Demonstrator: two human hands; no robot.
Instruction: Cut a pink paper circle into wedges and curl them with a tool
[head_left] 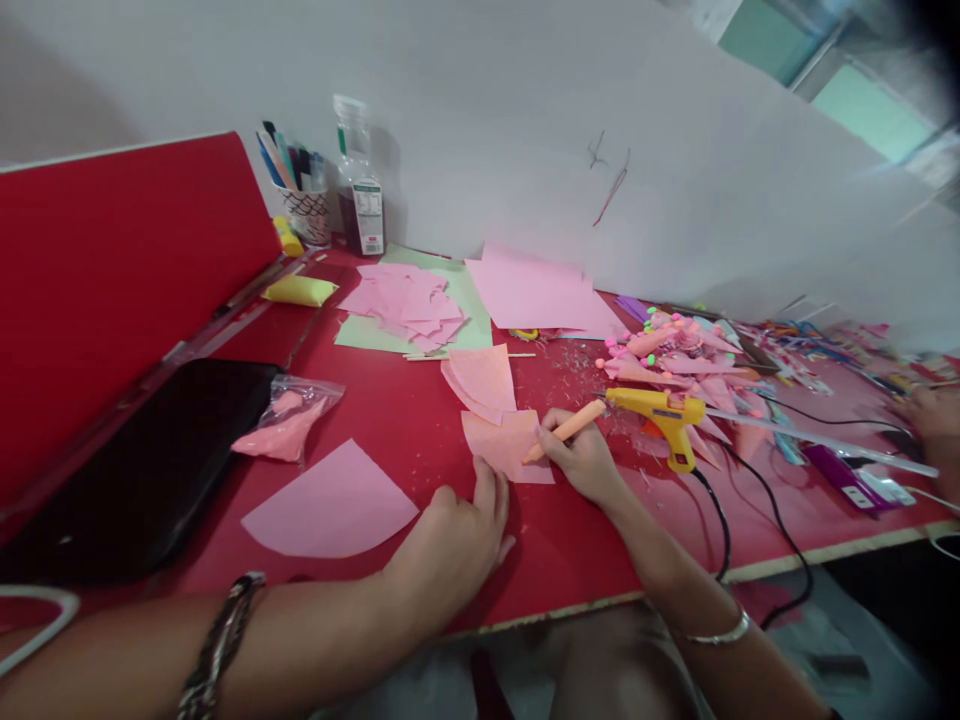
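Note:
In my right hand [581, 462] is an orange crayon-like marker [574, 422], its tip down on a small pink paper piece [491, 440] with orange colouring. My left hand [461, 525] rests at the lower left edge of that piece, fingers stretched out over its border and the table. Just above, partly overlapping it, lie fan-shaped paper pieces [480, 378] tinted orange. A larger plain pink fan-shaped paper [331, 505] is to the left of my left hand.
A yellow glue gun [664, 415] with a black cord lies right of my right hand, before a heap of pink paper cones [675, 355]. Pink cut pieces [405, 300] lie on green paper. A black phone-like slab [150, 470], a bottle [361, 190] and a pen cup [306, 212] stand left. Another person's hand [930, 412] is far right.

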